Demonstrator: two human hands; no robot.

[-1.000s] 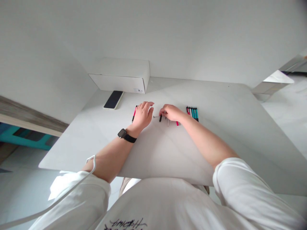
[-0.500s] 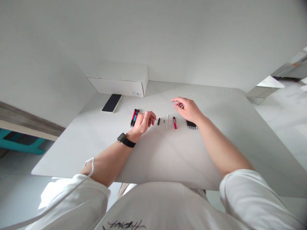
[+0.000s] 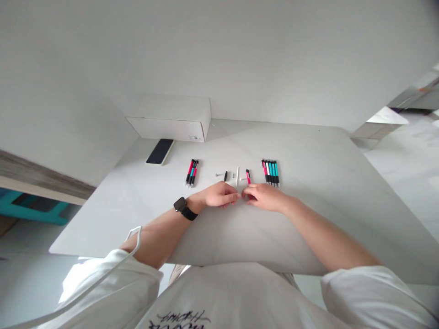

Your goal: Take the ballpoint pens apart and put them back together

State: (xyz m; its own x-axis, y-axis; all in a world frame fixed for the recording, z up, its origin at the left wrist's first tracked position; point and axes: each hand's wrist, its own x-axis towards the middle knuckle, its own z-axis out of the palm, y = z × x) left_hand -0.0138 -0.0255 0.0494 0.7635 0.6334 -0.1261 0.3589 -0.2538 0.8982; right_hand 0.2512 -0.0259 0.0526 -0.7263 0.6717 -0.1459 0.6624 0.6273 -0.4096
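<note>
Left hand (image 3: 220, 195) and right hand (image 3: 263, 197) nearly meet

Both are curled; whether either pinches anything cannot be told. On the table (image 3: 120, 205) just beyond them lie a black tube (image 3: 225, 176), white rod (image 3: 238, 172) and red barrel (image 3: 248, 176), between left pens (image 3: 192, 172) and right pens (image 3: 270, 172).

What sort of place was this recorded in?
Probably an indoor desk workspace, though home or office is unclear: a white, grey-veined table stands against a plain pale wall, with a row of slim red, white and teal pens with black grips on it.
</note>
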